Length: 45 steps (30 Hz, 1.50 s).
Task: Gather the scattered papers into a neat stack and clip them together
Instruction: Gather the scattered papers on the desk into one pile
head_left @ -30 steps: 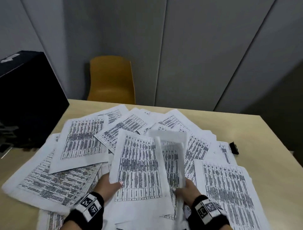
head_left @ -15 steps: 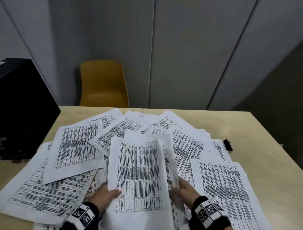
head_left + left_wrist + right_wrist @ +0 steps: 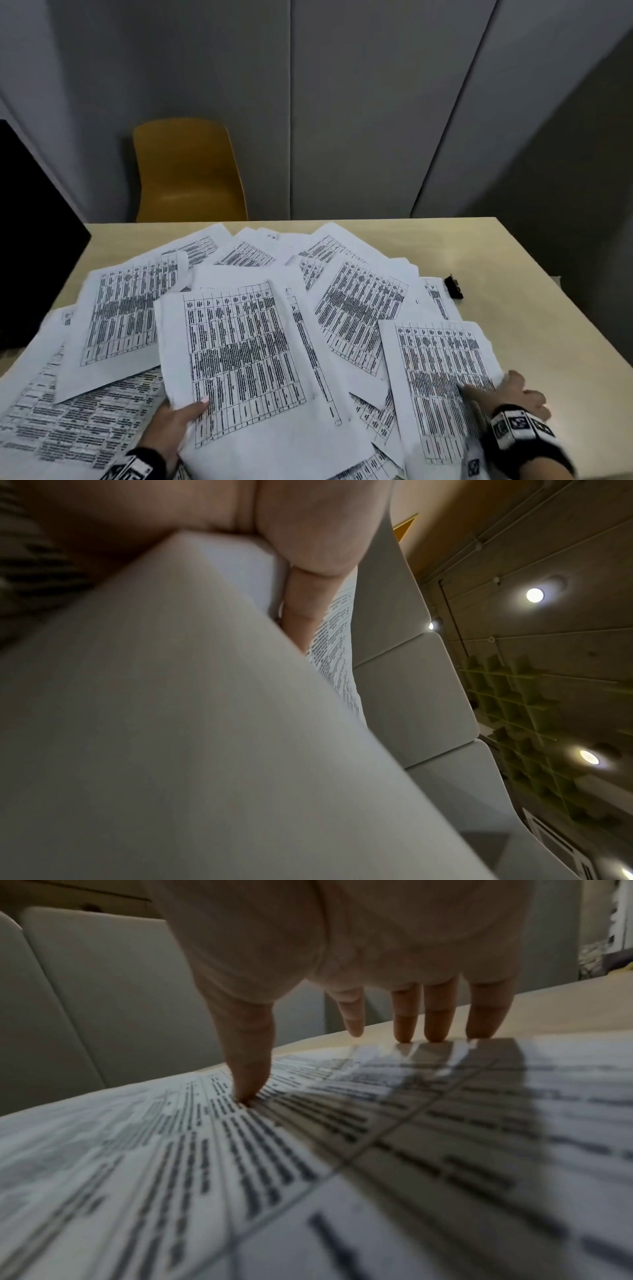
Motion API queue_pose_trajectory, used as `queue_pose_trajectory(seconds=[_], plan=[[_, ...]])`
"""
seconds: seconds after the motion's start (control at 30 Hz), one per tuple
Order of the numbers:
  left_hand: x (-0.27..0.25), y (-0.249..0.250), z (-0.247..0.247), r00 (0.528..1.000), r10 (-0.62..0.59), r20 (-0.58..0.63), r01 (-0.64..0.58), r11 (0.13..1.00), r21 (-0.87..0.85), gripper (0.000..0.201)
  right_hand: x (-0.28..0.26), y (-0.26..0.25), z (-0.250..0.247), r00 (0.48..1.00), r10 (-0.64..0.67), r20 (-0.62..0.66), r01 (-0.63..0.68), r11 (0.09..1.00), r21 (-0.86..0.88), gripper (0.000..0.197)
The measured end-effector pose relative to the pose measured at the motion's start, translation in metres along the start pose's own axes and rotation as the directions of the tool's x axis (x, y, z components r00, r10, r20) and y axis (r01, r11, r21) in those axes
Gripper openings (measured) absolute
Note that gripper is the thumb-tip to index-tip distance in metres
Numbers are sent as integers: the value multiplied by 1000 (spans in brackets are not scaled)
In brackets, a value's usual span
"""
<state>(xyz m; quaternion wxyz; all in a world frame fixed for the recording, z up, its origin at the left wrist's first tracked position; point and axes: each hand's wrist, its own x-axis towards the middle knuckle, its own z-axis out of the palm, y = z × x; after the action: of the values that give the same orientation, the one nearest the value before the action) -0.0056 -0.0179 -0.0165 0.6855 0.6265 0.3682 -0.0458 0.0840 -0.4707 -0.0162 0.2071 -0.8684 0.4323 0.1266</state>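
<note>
Gathering step. My left hand [image 3: 174, 419] pinches started stack [image 3: 236, 363], frame centre. My right hand [image 3: 503, 394], fingers spread, presses lower-right sheet [image 3: 442, 377]. Next: slide sheet onto stack. Binder clip [image 3: 454, 287] untouched, right.

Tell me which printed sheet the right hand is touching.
The sheet nearest the table's right edge; the right hand rests on its right side, unlike the centre sheet, gripped by the left hand.
</note>
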Motion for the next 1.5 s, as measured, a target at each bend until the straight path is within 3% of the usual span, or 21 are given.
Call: queue_pose_trajectory(seconds=[0.13,0.2,0.3,0.4,0.47,0.6,0.83,0.9,1.03,1.17,1.33,1.4,1.5], plan=[[-1,4,12,999,1,53,1,999,-47,35,-2,-5,2,1000,-6,-6,7,997,80,92],[-1,7,14,998,-1,69,6,997,-81,31,-1,-6,6,999,-27,-37,33,986,163,76],[5,1,15,1000,-1,27,2,998,-57,41,2,-6,8,993,-102,-58,113,965,237,42],[8,-2,14,999,-35,5,35,997,-74,40,-1,-13,8,992,-116,-47,125,933,338,31],[10,-4,14,999,-46,20,48,995,-92,38,-5,-22,11,995,-99,-6,93,919,382,34],[12,-3,13,1000,-27,-11,26,998,-66,40,-16,-35,17,999,-13,47,1,969,248,56],[20,-11,6,1000,6,-21,-7,999,-46,25,-24,-55,34,997,-38,61,2,863,505,74],[22,-14,5,1000,20,-20,-21,999,-43,22,-25,-58,37,995,-55,88,9,889,459,69],[28,-20,3,999,4,-41,-6,998,-70,25,-21,-65,34,996,-95,-5,92,950,298,77],[33,-24,1,999,-13,-40,11,999,-51,21,-10,-75,25,974,-210,84,195,968,158,89],[38,-28,-1,998,-40,-50,36,997,-69,25,-8,-88,28,941,-241,239,213,968,136,75],[39,-29,-2,997,-49,-60,45,997,-66,31,-11,-93,31,943,-253,215,228,964,135,69],[39,-29,-2,996,-61,-61,57,997,-55,26,-14,-101,31,961,-231,150,187,948,257,75]])
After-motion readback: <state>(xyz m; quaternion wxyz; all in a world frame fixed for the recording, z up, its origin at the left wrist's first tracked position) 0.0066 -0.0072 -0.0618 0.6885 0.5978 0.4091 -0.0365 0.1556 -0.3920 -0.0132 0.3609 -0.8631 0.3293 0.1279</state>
